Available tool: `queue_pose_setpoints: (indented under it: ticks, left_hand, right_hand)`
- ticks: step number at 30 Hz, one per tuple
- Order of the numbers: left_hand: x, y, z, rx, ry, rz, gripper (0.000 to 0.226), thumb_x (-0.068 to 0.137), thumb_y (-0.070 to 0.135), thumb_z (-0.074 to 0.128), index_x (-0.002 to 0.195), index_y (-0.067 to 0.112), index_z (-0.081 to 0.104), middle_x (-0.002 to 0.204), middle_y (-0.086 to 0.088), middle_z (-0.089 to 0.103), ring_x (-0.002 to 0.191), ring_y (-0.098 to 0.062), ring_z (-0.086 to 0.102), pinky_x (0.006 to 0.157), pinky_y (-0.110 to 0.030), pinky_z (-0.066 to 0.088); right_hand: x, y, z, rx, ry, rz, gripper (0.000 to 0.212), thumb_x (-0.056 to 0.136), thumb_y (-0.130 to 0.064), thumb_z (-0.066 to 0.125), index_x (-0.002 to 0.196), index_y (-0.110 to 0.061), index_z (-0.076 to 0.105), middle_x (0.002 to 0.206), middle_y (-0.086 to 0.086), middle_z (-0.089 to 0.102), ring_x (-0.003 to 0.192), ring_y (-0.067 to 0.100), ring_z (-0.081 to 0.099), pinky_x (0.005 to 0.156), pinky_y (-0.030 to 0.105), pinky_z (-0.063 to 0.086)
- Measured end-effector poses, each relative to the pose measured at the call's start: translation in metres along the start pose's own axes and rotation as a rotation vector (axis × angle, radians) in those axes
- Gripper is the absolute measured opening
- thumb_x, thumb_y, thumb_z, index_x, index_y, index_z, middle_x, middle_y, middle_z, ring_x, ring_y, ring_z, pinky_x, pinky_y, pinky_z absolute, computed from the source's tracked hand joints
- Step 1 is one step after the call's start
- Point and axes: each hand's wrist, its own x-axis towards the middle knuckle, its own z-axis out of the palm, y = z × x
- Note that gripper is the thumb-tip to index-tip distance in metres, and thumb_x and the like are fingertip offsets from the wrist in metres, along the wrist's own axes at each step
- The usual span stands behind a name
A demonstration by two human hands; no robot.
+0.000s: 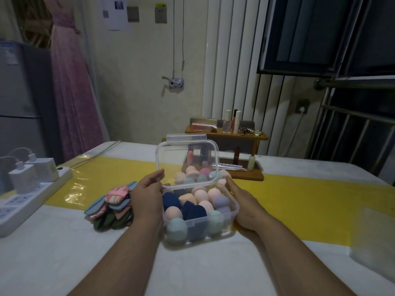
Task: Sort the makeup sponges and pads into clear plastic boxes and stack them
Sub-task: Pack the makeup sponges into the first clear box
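On the white surface (64, 253) the clear box (198, 221) full of coloured sponges (201, 201) sits between both hands, the left hand (147, 197) with its grip pinching the raised lid (188, 150) at its left edge, the right hand (245, 206) lying spread along the box's right wall, and a pile of pads (111, 208) just left.

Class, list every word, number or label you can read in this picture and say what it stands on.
Nothing here can be read.
Wall paper: print too blurred.
Yellow sticker above the socket: too small.
Fridge label: blurred.
Pink carton on the shelf: too small.
Lid and box: no print shows.
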Motion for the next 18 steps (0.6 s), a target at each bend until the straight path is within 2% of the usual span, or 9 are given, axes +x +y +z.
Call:
queue_pose_setpoints:
  ticks: [3,5,7,9,11,13,14,16,18]
  left_hand:
    - [-0.001,0.001,0.001,0.009,0.005,-0.006,0.055,0.084,-0.014,0.037,0.099,0.021,0.076,0.109,0.006,0.069,0.096,-0.014,0.061,0.088,-0.039,0.055]
    - [-0.003,0.002,0.001,0.008,0.004,-0.009,0.054,0.085,-0.014,0.036,0.101,0.02,0.075,0.109,0.005,0.069,0.094,-0.013,0.061,0.087,-0.038,0.055]
    - [-0.004,0.003,0.002,0.009,0.008,-0.011,0.054,0.086,-0.014,0.036,0.102,0.019,0.075,0.108,0.005,0.068,0.092,-0.012,0.061,0.086,-0.037,0.054]
    - [-0.005,0.004,0.002,0.002,0.006,-0.011,0.054,0.085,-0.015,0.036,0.103,0.019,0.075,0.109,0.004,0.068,0.093,-0.013,0.061,0.086,-0.038,0.055]
    - [-0.006,0.004,0.002,0.001,0.006,-0.01,0.054,0.086,-0.015,0.036,0.104,0.018,0.074,0.109,0.004,0.068,0.092,-0.013,0.061,0.086,-0.038,0.055]
    - [-0.005,0.003,0.002,0.008,0.011,-0.01,0.054,0.086,-0.014,0.036,0.103,0.018,0.075,0.109,0.005,0.068,0.091,-0.012,0.061,0.086,-0.039,0.055]
    - [-0.005,0.003,0.002,0.012,0.013,-0.009,0.054,0.085,-0.014,0.036,0.103,0.019,0.075,0.108,0.006,0.069,0.091,-0.013,0.061,0.088,-0.041,0.055]
    - [-0.004,0.001,0.002,0.02,0.014,-0.007,0.054,0.086,-0.013,0.037,0.101,0.022,0.075,0.108,0.006,0.069,0.094,-0.014,0.061,0.09,-0.042,0.055]
    - [-0.004,0.001,0.002,0.025,0.01,-0.004,0.055,0.086,-0.012,0.037,0.098,0.025,0.075,0.11,0.005,0.069,0.098,-0.015,0.06,0.086,-0.039,0.055]
  right_hand:
    - [0.0,0.002,-0.001,-0.297,0.032,0.011,0.086,0.09,-0.05,0.061,0.155,-0.039,0.006,0.143,0.006,0.037,0.128,0.034,0.039,0.101,0.041,0.037]
    - [-0.001,0.003,0.0,-0.324,0.087,0.031,0.069,0.091,-0.045,0.058,0.15,-0.04,0.022,0.13,0.006,0.039,0.119,0.033,0.04,0.097,0.039,0.039]
    - [-0.002,0.004,0.001,-0.296,0.203,0.019,0.04,0.09,-0.038,0.059,0.128,-0.037,0.045,0.121,0.003,0.042,0.11,0.028,0.042,0.09,0.036,0.04]
    - [-0.002,0.001,0.001,-0.271,0.329,-0.002,0.015,0.088,-0.027,0.061,0.096,-0.033,0.049,0.113,-0.002,0.048,0.101,0.024,0.044,0.077,0.033,0.039]
    - [-0.003,-0.001,0.0,-0.208,0.387,-0.004,0.02,0.084,-0.021,0.062,0.079,-0.028,0.044,0.096,-0.004,0.055,0.09,0.024,0.049,0.063,0.033,0.035]
    - [-0.006,-0.002,-0.004,-0.051,0.439,0.034,0.017,0.083,-0.026,0.066,0.083,-0.027,0.05,0.089,-0.005,0.058,0.081,0.023,0.054,0.057,0.031,0.036]
    - [-0.008,-0.003,-0.008,0.024,0.474,0.03,0.015,0.084,-0.028,0.067,0.092,-0.029,0.055,0.096,-0.005,0.059,0.083,0.022,0.056,0.061,0.03,0.041]
    - [-0.01,-0.004,-0.017,0.075,0.523,-0.014,0.027,0.088,-0.026,0.065,0.115,-0.026,0.062,0.111,0.0,0.056,0.096,0.023,0.056,0.074,0.031,0.044]
    - [-0.016,-0.009,-0.028,0.157,0.548,-0.051,0.025,0.09,-0.024,0.063,0.114,-0.021,0.068,0.111,0.005,0.056,0.097,0.024,0.056,0.074,0.029,0.039]
